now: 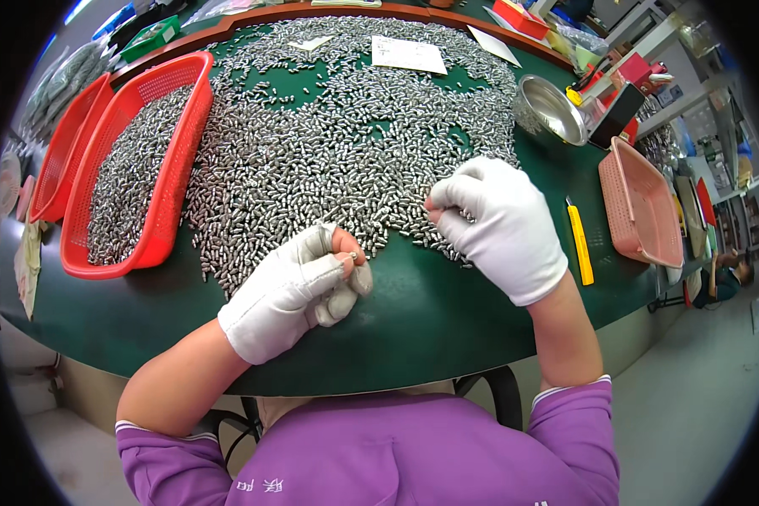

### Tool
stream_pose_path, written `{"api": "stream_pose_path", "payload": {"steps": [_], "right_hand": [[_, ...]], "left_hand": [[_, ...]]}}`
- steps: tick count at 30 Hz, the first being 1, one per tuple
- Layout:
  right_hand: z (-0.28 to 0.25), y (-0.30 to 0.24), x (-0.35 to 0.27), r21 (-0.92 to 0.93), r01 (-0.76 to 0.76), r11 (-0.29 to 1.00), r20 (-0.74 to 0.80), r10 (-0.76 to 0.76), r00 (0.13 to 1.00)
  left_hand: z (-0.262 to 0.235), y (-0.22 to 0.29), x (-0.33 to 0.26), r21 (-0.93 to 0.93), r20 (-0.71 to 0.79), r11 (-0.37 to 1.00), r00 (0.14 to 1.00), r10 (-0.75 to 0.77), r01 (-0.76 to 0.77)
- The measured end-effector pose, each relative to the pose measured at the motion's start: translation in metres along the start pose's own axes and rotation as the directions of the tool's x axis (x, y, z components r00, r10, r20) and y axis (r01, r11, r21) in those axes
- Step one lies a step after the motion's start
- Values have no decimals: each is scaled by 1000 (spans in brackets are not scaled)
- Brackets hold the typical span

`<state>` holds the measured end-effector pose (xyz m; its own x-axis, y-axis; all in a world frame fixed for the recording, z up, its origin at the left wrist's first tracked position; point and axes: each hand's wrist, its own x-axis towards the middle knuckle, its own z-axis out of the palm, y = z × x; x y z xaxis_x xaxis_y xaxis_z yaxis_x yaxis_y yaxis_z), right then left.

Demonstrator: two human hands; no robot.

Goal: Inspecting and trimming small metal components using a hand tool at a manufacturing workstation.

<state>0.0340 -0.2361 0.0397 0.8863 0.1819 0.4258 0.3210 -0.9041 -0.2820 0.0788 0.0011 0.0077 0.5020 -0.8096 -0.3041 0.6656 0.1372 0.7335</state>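
A wide spread of small silvery metal parts (312, 160), like short cylinders, covers much of the green table (413, 312). My left hand (287, 291), in a white glove with bare thumb and index fingertips, pinches one small metal part (353, 255) just off the near edge of the spread. At the right side of the spread, my right hand (506, 228), gloved the same way, has its thumb and fingertips drawn together over the parts. Whether anything sits between those fingertips is hidden.
At the left, a red basket (196, 139) holds many metal parts, beside another red basket (67, 148). A metal bowl (557, 110), a yellow-handled cutter (579, 244) and a pink basket (637, 202) stand or lie at the right. Paper slips (409, 55) rest on the parts.
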Motion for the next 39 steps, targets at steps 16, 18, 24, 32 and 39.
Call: {"api": "stream_pose_path", "payload": {"steps": [16,18,24,32,39], "right_hand": [[26,-17,-7,11,39,999,118,-40,992],[24,-20,-6,262,29,965,42,-41,998],[24,-32,-8,582,-125,803,136,55,989],[27,-30,-6,568,-5,823,6,1,1000],[19,-27,0,399,228,888,-86,-211,974]], "left_hand": [[1,0,-2,13,-22,999,999,-31,32],[3,-1,-2,30,-75,999,997,-30,32],[7,3,-2,186,-49,977,994,-95,102],[5,1,-2,151,-94,984,992,-80,93],[6,1,-2,79,-87,995,995,-51,58]]}}
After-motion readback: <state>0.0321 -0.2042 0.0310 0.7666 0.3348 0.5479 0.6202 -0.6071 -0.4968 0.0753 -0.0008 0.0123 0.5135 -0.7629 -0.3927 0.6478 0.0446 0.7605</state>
